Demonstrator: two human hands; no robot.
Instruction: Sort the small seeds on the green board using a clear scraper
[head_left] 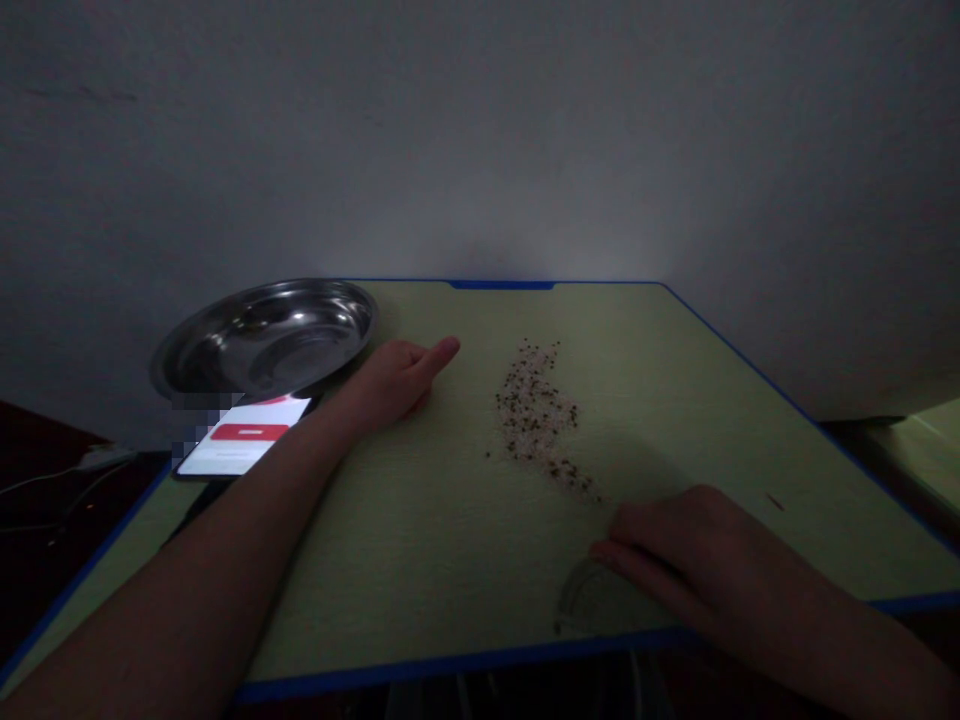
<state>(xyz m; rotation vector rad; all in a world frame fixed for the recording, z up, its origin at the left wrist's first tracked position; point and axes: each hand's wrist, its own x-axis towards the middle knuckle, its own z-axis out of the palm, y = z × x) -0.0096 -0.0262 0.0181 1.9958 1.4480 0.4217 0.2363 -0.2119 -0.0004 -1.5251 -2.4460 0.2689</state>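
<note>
Near the metal bowl (pixel 304 350), the left hand (pixel 397 385) has curled fingers, thumb out. The speckled grain pile (pixel 534 412) lies mid-way on the counter (pixel 420 560), apparently being sorted. Whether the right hand (pixel 694 545), by a clear dish (pixel 600 605), grips anything I cannot tell; a fine pinch seems needed next.

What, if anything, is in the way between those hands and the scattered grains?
Nothing visible: only tabletop shows between the left hand and the grains, and between them and the right hand. The metal basin sits off to the left.
</note>
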